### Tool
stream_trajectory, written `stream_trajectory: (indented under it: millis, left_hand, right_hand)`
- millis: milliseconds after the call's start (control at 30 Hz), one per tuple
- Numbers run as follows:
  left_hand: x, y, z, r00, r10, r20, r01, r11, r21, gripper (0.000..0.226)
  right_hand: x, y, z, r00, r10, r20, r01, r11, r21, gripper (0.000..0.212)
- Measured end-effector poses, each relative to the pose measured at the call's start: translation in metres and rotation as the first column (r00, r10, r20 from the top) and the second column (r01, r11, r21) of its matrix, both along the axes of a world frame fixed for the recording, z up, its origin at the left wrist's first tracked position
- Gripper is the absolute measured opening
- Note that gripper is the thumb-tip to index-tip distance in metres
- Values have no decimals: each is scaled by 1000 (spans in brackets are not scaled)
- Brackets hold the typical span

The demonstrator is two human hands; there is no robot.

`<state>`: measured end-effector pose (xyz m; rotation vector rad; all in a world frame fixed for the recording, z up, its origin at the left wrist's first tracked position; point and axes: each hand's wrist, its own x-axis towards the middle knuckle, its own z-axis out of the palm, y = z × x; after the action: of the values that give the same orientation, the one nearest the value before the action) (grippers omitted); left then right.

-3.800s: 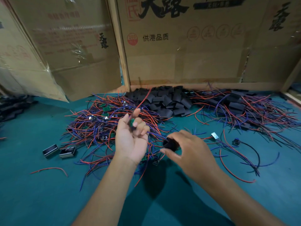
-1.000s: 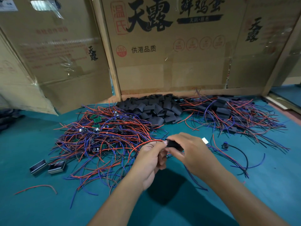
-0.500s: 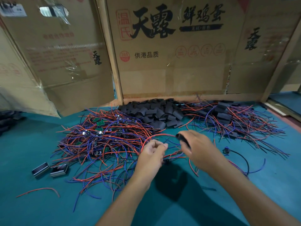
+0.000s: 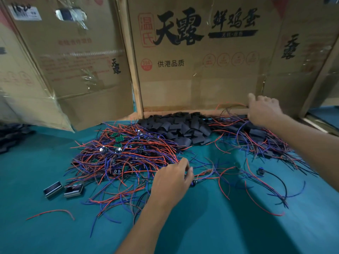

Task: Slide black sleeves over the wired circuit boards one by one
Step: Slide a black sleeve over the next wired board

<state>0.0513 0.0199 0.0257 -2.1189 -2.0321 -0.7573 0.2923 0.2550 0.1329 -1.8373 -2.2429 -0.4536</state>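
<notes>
Head view looks down on a teal felt-like table top (image 4: 211, 226) backed by tall brown cardboard cartons (image 4: 201, 74) printed with large black Chinese characters; more cartons with clear tape lean at the upper left of the frame. A pale wooden post (image 4: 134, 74) stands between the cartons.

At the middle left of the frame lies a tangled heap of red and purple wired circuit boards (image 4: 121, 156), small green boards showing among the leads. Behind it, against the carton base at centre, sits a pile of short flat black sleeves (image 4: 179, 127). To the right of that pile spreads a second heap of sleeved boards with red and purple leads (image 4: 256, 138). Two small dark rectangular metal-edged blocks (image 4: 63, 188) lie side by side at the lower left, with a loose red wire (image 4: 51, 213) curved below them. A black-leaded round part (image 4: 260, 170) lies at the right.

The left hand (image 4: 172, 180) rests palm down at the right edge of the unsleeved heap, fingers curled among the wires; whether they pinch anything I cannot tell. The right hand (image 4: 262, 110) reaches to the upper right of the frame, above the far end of the sleeved heap, its fingers closed on thin red and dark leads (image 4: 231, 105) that arc leftward from it. Motion blur softens this hand. The black sleeve pile lies between the two hands, touched by neither
</notes>
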Motion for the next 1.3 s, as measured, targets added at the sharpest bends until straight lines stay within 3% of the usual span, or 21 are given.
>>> stream_trajectory:
  millis: [100, 167, 233, 367, 467, 533, 700, 800, 1000, 1300]
  left_hand:
    - [-1, 2, -3, 1000, -11, -6, 11, 1000, -22, 22]
    - [-3, 3, -4, 999, -15, -28, 15, 999, -30, 24]
    - [-5, 3, -4, 999, 5, -51, -7, 1000, -30, 26]
    - [-11, 2, -6, 999, 21, -47, -22, 999, -34, 31]
    - [-11, 4, -5, 998, 9, -62, -11, 1000, -28, 33]
    - [-10, 5, -5, 996, 4, -91, -7, 1000, -30, 32]
    - [-6, 5, -6, 987, -89, -130, 80, 994, -73, 28]
    - [-9, 4, -4, 987, -90, -135, 80, 994, -73, 26]
    - [-15, 4, 0, 991, -36, -129, 34, 999, -14, 34]
    - [-25, 4, -2, 993, 27, -118, -21, 999, 50, 34]
  right_hand:
    - [-46, -11, -27, 968, 230, -96, -243, 955, -168, 34]
    - [-82, -27, -51, 903, 410, -127, -428, 879, -210, 24]
    - [-114, -38, -73, 857, 485, -175, -514, 826, -231, 22]
    - [-158, -44, -101, 861, 381, -337, -466, 856, -223, 23]
    - [-173, -42, -102, 801, 373, -469, -464, 881, -93, 27]
    - [-183, -39, -99, 786, 457, -416, -527, 848, -64, 29]
    - [-207, -36, -98, 845, 492, -211, -534, 796, -284, 47]
    - [-207, -39, -100, 836, 536, -117, -547, 802, -241, 41]
    - [-189, -49, -99, 799, 460, -386, -558, 807, -192, 35]
    - [-150, -68, -108, 645, 332, -688, -524, 848, -82, 30]
